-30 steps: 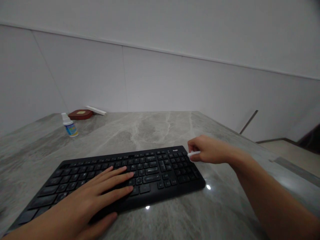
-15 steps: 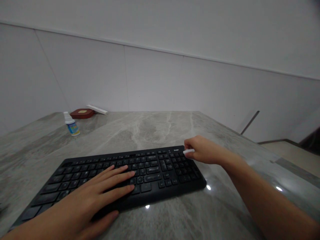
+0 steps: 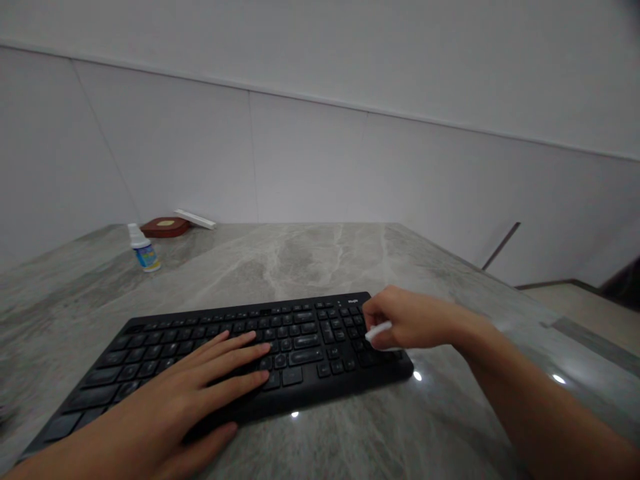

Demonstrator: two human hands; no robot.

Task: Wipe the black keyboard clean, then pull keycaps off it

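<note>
Two grips in view, both bare hands.

Left grip (image 3: pixel 165 407): released, flat, palm down on keyboard (image 3: pixel 200 330). Fingers spread over keys approx mid-board, thumb along front edge. Forearm enters from bottom-left corner. Holds nothing.

Right grip (image 3: pixel 410 320): clenched, fingers pinched on white stick (image 3: pixel 379 330). Stick is small, thin and blurred, so can't ID it further. It sits roughly horiz., free end pointing left over numpad keys at right end of keyboard. Tip touching keys or just above: can't tell. Right grip hangs over keyboard's right end, forearm runs back to bottom-right.

Keyboard: black, full-size w/ numpad, flat on surface (image 3: pixel 325 260) (grey, marble-look), slightly skewed, right end further from cam. Small logo at top right of board, unreadable. Two light reflections on surface just in front of it.

Rest:
- Small bottle (image 3: pixel 144 248), white cap, blue label, upright at far left of surface, well apart from keyboard.
- Red-brown flat box (image 3: pixel 165 227) behind bottle, near wall (image 3: pixel 310 153).
- White flat bar (image 3: pixel 196 219) just beside box, on its right.
- Wall is pale w/ panel seams.
</note>
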